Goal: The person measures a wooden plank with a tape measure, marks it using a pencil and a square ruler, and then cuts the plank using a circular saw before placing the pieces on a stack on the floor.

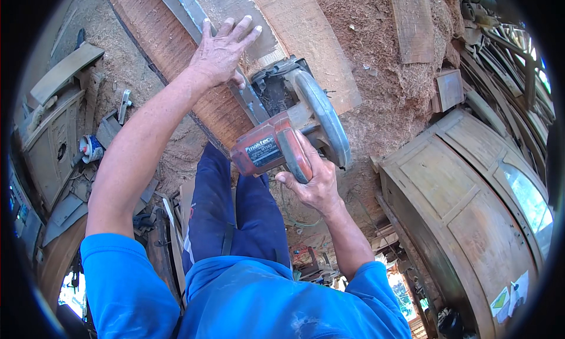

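Observation:
My right hand [319, 186] is wrapped round the rear handle of a red and grey circular saw [257, 146]. The saw's base plate rests at the near end of the boards, and its rounded grey blade guard [321, 112] faces right. I cannot see the blade's teeth. My left hand [220, 59] lies with spread fingers across a long narrow metal bar [253, 105], just ahead of the saw. Under the bar is a reddish-brown plank [170, 68] running away to the upper left. A greyish board [226, 9] lies along the bar's right side.
A pale curved board [312, 36] lies right of the greyish one, over heaped sawdust [368, 45]. A wooden cabinet door [459, 203] leans at the right. Wood scraps and a white-and-blue can [91, 149] lie left. Stacked wood strips [506, 74] stand far right.

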Available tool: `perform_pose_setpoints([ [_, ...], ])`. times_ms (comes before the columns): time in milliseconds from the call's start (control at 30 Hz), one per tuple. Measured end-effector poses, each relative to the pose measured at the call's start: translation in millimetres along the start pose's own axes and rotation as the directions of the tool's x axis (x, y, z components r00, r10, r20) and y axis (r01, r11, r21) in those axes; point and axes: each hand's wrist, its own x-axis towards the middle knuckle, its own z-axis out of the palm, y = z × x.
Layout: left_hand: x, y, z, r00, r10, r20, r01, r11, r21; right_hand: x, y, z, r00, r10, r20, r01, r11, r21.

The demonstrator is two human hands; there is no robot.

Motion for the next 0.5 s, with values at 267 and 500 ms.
perform_pose_setpoints([
  [267,1.4,0.6,-4.5,0.997,-0.019,0.071,0.022,0.999,-0.035,7.3,-2.3,1.2,0.999,0.034,0.026,-0.035,0.999,0.016],
  [500,0.8,-2.0,0.0,0.999,-0.007,0.040,0.009,0.999,-0.047,17.1,-5.5,4.3,1.000,-0.028,0.003,0.028,1.000,-0.010],
])
